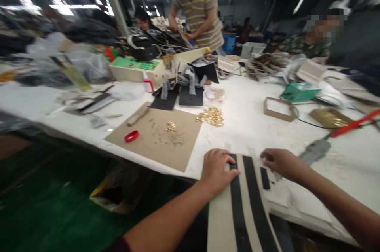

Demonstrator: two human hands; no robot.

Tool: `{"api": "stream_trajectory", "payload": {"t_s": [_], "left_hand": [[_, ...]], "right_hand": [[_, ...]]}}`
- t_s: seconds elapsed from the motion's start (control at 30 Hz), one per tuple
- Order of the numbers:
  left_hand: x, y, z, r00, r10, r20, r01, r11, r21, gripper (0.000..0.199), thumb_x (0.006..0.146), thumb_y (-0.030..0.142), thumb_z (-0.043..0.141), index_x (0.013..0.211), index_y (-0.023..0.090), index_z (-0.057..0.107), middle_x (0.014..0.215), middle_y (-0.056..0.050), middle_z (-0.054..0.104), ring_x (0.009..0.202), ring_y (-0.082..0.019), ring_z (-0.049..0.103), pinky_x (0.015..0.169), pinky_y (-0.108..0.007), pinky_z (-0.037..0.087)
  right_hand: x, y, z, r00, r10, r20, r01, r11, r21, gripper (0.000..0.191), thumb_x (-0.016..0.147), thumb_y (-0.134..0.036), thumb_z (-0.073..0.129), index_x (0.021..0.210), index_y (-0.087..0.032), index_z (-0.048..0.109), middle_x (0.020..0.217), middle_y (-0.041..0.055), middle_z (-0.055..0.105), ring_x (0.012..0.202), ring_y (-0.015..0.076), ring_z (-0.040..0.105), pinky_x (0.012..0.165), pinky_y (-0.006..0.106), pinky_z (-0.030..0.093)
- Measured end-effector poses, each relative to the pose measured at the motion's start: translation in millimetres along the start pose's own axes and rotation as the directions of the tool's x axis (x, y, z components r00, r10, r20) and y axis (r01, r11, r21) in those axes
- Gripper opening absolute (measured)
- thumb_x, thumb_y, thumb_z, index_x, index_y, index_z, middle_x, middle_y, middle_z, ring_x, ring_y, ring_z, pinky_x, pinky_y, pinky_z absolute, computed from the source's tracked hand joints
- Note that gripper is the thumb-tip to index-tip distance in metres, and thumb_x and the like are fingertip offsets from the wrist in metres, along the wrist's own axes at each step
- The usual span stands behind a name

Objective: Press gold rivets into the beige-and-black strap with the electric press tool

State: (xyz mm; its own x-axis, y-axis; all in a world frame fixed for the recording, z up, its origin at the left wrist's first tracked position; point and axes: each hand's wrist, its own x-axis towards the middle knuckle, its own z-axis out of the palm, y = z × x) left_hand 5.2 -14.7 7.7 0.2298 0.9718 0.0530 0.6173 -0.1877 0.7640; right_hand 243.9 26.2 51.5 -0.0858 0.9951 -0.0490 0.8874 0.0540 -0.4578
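Note:
A long beige panel (219,220) with two black strips (257,200) runs over the table's near edge. My left hand (215,171) rests on its far left corner, thumb and forefinger closed about the end of the left black strip (239,212). Just right of the panel, my right hand (282,163) hovers with curled fingers; anything between its fingertips is hidden. Below those fingertips lies a small black piece (265,178) on the white table. A grey tool with an orange handle (356,123) lies beyond my right wrist.
Gold metal pieces (211,116) lie beside a brown board (187,153), which carries a red ring (132,136) and a wooden stick (139,114). A shallow cardboard box (279,115) and a green box-shaped device (299,92) stand right. A person (204,14) stands across the table.

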Motion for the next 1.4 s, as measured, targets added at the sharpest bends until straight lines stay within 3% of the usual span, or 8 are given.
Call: {"api": "stream_trajectory", "payload": {"t_s": [0.1, 0.2, 0.3, 0.57, 0.9, 1.07, 1.2, 1.4], "left_hand": [[8.6, -3.6, 3.6, 0.999, 0.043, 0.003, -0.043, 0.999, 0.01, 0.023, 0.075, 0.038, 0.082, 0.096, 0.03, 0.074, 0.133, 0.004, 0.067, 0.133, -0.021, 0.054, 0.121, -0.047, 0.037], [6.4, -0.2, 3.4, 0.998, 0.056, 0.006, -0.056, 0.998, 0.034, 0.024, 0.077, 0.038, 0.081, 0.097, 0.029, 0.073, 0.134, 0.004, 0.067, 0.134, -0.021, 0.053, 0.12, -0.046, 0.037], [5.7, 1.9, 1.6, 0.999, 0.053, 0.008, -0.054, 0.997, 0.05, 0.026, 0.077, 0.039, 0.081, 0.099, 0.028, 0.072, 0.134, 0.004, 0.067, 0.134, -0.021, 0.053, 0.119, -0.046, 0.037], [11.1, -3.9, 4.6, 0.998, 0.052, 0.03, -0.053, 0.997, 0.05, 0.026, 0.079, 0.041, 0.08, 0.101, 0.031, 0.071, 0.135, 0.007, 0.065, 0.136, -0.019, 0.051, 0.12, -0.044, 0.034], [9.4, -7.2, 6.7, 0.998, 0.063, 0.031, -0.065, 0.997, 0.052, 0.026, 0.083, 0.046, 0.076, 0.103, 0.031, 0.067, 0.136, 0.008, 0.064, 0.136, -0.017, 0.049, 0.122, -0.043, 0.032], [10.2, -6.7, 5.8, 0.998, 0.054, 0.042, -0.056, 0.997, 0.048, 0.028, 0.083, 0.044, 0.076, 0.106, 0.032, 0.067, 0.136, 0.009, 0.064, 0.137, -0.017, 0.049, 0.122, -0.043, 0.031], [11.0, -5.9, 4.9, 0.997, 0.055, 0.049, -0.058, 0.997, 0.049, 0.03, 0.08, 0.042, 0.079, 0.106, 0.033, 0.067, 0.136, 0.01, 0.064, 0.137, -0.017, 0.049, 0.121, -0.043, 0.032], [9.9, -5.8, 5.0, 0.997, 0.061, 0.046, -0.063, 0.997, 0.051, 0.029, 0.081, 0.042, 0.079, 0.106, 0.031, 0.068, 0.136, 0.008, 0.065, 0.136, -0.018, 0.05, 0.121, -0.043, 0.032]], "right_hand": [[-22.8, 17.4, -19.5, 0.982, 0.109, 0.152, -0.123, 0.989, 0.085, 0.016, 0.092, -0.029, 0.062, 0.096, -0.02, 0.075, 0.068, -0.0012, 0.069, 0.064, 0.014, 0.067, 0.066, 0.026, 0.051], [-27.3, -8.7, -10.6, 0.977, 0.076, 0.198, -0.135, 0.944, 0.3, 0.025, 0.091, -0.035, 0.056, 0.101, -0.02, 0.074, 0.072, -0.0008, 0.07, 0.069, 0.0153, 0.067, 0.068, 0.027, 0.048], [-27.4, -34.7, 4.6, 0.971, -0.019, 0.24, -0.078, 0.919, 0.386, 0.023, 0.091, -0.033, 0.055, 0.098, -0.02, 0.073, 0.07, -0.0025, 0.065, 0.067, 0.0139, 0.06, 0.068, 0.027, 0.044], [-17.4, -40.7, 27.1, 0.948, -0.124, 0.292, -0.013, 0.905, 0.425, 0.016, 0.09, -0.029, 0.059, 0.089, -0.022, 0.074, 0.092, -0.0012, 0.073, 0.09, 0.0163, 0.064, 0.085, 0.028, 0.043], [-12.5, -42.9, 35.0, 0.961, -0.027, 0.275, -0.039, 0.972, 0.23, 0.015, 0.085, -0.027, 0.062, 0.087, -0.027, 0.076, 0.093, -0.0028, 0.074, 0.088, 0.0176, 0.064, 0.078, 0.03, 0.041], [-13.7, -42.3, 32.2, 0.957, 0.001, 0.289, -0.078, 0.963, 0.256, 0.012, 0.087, -0.029, 0.063, 0.08, -0.025, 0.073, 0.08, -0.0041, 0.069, 0.079, 0.0152, 0.062, 0.073, 0.03, 0.039], [-15.7, -42.1, 27.0, 0.955, -0.049, 0.293, -0.054, 0.941, 0.334, 0.018, 0.093, -0.03, 0.057, 0.081, -0.024, 0.07, 0.079, -0.0053, 0.068, 0.08, 0.0134, 0.061, 0.075, 0.028, 0.04], [-17.1, -40.6, 27.5, 0.963, -0.034, 0.267, -0.058, 0.943, 0.327, 0.013, 0.089, -0.025, 0.061, 0.086, -0.024, 0.074, 0.083, -0.0061, 0.071, 0.081, 0.0126, 0.064, 0.076, 0.027, 0.043]]}}
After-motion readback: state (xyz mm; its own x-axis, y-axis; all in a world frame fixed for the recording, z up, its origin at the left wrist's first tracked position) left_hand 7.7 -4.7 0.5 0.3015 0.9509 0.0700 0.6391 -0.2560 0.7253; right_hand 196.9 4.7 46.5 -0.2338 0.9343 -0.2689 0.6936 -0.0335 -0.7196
